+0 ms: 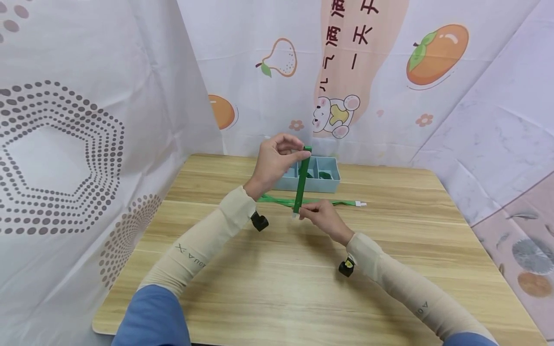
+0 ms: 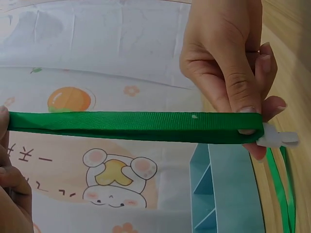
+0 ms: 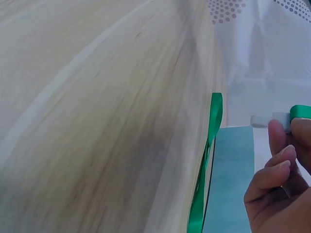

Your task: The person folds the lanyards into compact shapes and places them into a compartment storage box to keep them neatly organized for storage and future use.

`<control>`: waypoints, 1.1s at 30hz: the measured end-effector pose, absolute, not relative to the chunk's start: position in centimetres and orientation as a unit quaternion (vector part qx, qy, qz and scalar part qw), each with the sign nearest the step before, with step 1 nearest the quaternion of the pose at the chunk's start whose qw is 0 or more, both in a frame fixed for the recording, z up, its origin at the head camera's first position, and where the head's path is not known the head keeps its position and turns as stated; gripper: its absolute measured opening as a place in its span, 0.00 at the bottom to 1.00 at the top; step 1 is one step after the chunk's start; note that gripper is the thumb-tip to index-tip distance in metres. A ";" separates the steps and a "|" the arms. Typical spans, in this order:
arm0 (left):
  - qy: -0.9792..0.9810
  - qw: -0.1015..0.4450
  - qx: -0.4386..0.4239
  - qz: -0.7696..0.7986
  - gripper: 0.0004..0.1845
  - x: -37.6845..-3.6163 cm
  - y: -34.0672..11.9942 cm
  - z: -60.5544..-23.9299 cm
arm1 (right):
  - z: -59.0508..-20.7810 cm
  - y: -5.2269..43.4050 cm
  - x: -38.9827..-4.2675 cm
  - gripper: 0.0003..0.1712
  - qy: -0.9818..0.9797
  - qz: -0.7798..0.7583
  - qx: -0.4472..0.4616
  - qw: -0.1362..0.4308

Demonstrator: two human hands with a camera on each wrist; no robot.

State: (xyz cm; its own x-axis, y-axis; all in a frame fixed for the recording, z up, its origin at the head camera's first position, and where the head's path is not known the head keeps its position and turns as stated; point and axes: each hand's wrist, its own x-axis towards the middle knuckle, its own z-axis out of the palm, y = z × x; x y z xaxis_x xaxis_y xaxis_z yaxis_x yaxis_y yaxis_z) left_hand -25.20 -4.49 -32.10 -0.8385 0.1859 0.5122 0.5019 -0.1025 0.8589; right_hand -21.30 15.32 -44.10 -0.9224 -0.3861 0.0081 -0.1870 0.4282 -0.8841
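A green lanyard (image 1: 301, 185), folded into a narrow strip with a white plastic clip (image 2: 281, 139) at one end, is stretched between both hands above the table. My left hand (image 1: 273, 161) pinches its upper end. Down at the clip end, my right hand (image 1: 325, 220) pinches the strip between thumb and finger, with the clip sticking out past the fingertips in the right wrist view. Behind the hands a second green lanyard (image 1: 342, 202) lies across the table, its white clip (image 1: 360, 203) pointing right; my left hand and wrist hide part of it.
Past that second lanyard stands a light blue divided box (image 1: 320, 186), with green material (image 1: 324, 176) in its compartments. The wooden table (image 1: 277, 288) reaches back to a printed cloth (image 1: 251, 29), and cloth also hangs along both sides.
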 end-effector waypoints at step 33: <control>-0.699 0.088 -0.283 -0.650 0.08 -25.0 -4.3 -31.3 | -37.7 16.9 -23.5 0.14 0.805 -0.526 -0.275 0.008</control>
